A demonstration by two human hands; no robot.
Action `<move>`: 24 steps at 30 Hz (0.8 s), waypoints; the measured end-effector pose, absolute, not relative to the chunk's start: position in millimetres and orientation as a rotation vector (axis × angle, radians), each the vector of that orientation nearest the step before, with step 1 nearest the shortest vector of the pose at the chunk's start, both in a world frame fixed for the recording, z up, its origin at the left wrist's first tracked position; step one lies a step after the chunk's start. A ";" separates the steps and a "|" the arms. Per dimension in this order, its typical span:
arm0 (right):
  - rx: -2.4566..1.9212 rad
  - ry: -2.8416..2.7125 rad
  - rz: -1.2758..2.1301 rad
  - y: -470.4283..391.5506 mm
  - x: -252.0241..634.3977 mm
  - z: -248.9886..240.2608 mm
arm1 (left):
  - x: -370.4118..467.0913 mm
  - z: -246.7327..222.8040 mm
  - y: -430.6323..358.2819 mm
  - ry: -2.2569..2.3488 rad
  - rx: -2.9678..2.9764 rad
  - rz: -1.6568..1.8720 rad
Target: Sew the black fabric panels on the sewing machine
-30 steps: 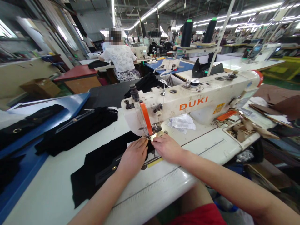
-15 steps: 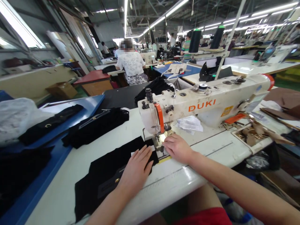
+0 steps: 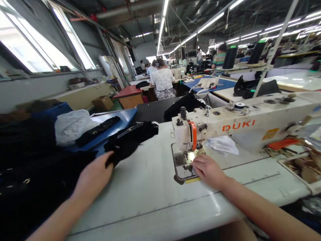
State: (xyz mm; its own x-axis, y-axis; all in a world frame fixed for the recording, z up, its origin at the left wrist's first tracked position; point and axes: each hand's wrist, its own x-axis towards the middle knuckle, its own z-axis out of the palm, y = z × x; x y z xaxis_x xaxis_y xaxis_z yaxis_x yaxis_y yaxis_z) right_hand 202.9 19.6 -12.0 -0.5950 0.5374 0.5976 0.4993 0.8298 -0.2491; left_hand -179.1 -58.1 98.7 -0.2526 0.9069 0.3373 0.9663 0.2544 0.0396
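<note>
My left hand [image 3: 96,172] is closed on a piece of black fabric [image 3: 124,150], lifted at the left side of the white sewing table [image 3: 150,187]. My right hand [image 3: 208,169] rests beside the needle area of the white sewing machine [image 3: 238,124], its fingers pressed together at the lit metal plate [image 3: 180,164]. Whatever those fingertips may hold is too small to make out. Behind the held piece, a folded black bundle [image 3: 145,129] lies on the table's far left part.
White paper labels [image 3: 222,144] lie behind the needle area. A tray of small parts [image 3: 283,162] is set into the table at right. Black fabric [image 3: 32,180] and a plastic bag [image 3: 72,125] are at left. A person [image 3: 163,80] sits farther back.
My left hand has moved left from beside the needle, and the black fabric has left the table's front middle. My right hand stays by the needle. The view has turned left.
</note>
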 end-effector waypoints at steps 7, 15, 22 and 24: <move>-0.788 -2.307 0.137 18.9 201.7 -17.4 | -191.8 158.2 73.2 -2.322 -1.612 -0.266; -0.815 -2.318 0.147 16.0 202.4 -19.4 | -169.1 57.6 66.8 -2.370 -1.602 -0.284; -0.723 -2.322 0.120 18.1 206.4 -21.7 | -218.6 82.7 -56.7 -2.166 -1.690 -0.179; -0.717 -2.323 0.111 18.7 207.3 -23.1 | -250.4 96.8 -99.7 -2.198 -1.530 -0.135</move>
State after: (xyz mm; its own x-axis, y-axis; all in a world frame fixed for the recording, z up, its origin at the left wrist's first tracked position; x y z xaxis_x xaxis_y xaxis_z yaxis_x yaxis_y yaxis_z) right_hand 207.3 18.7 -23.1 -0.6066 0.5248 0.5972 0.4654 0.8434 -0.2684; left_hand -250.4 -99.7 96.8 -0.2787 0.8644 0.4185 0.9092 0.3778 -0.1748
